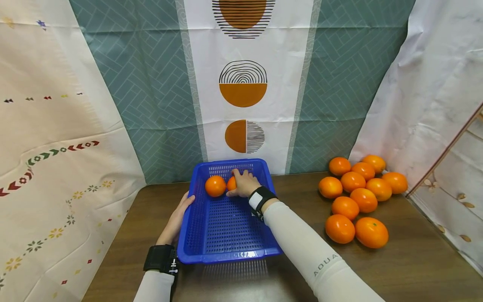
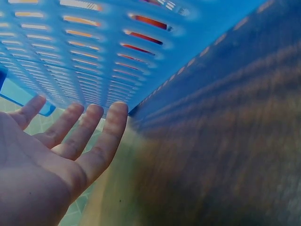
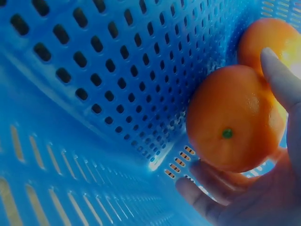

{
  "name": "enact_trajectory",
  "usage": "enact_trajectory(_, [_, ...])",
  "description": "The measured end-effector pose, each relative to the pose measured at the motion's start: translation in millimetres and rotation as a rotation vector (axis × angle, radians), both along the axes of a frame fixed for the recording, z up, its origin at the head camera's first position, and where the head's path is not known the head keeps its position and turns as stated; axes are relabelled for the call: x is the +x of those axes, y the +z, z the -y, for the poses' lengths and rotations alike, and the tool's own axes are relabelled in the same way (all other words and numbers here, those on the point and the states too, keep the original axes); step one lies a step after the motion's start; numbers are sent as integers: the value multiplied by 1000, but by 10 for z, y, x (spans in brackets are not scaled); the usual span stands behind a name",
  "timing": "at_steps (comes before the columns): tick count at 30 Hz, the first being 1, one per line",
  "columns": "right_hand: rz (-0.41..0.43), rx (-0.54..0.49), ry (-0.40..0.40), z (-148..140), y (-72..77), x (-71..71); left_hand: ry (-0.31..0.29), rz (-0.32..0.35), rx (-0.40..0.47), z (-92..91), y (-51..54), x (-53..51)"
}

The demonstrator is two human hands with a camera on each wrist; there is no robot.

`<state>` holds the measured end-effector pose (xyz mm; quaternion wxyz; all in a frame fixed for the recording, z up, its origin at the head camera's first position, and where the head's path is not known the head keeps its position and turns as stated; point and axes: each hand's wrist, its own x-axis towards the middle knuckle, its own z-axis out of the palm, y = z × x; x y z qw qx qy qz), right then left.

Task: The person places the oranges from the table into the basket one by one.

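A blue perforated plastic basket [image 1: 241,226] stands on the brown table. Inside it, at the back left, lies one orange [image 1: 215,186]. Just right of that, my right hand [image 1: 244,183] holds a second orange [image 3: 235,120] at the basket's back, its fingers and thumb curved around the fruit. In the right wrist view the two oranges sit side by side, and a small green stem spot shows. My left hand [image 1: 182,213] rests against the basket's left side near the rim. Its fingers [image 2: 106,134] look nearly straight along the outer wall in the left wrist view.
To the right of the basket, several loose oranges [image 1: 353,182] are grouped on the table [image 1: 298,188]. A patterned cloth [image 1: 245,54] hangs right behind the basket. Pale cloths hang on the left [image 1: 56,147] and right [image 1: 434,105] sides.
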<state>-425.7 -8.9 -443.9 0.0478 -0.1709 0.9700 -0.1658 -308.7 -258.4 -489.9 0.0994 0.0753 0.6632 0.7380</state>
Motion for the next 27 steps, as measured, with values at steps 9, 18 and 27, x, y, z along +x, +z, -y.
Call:
enact_trajectory(9, [-1,-24,10,-3,16,-5,4,3,0,1,-5,-4])
enact_trajectory(18, [-74,-52,31,-18,55,2,6,37,23,-17,1,-5])
enact_trajectory(27, [-151,-143,35,-10,127,52,4,10,14,-6,4,9])
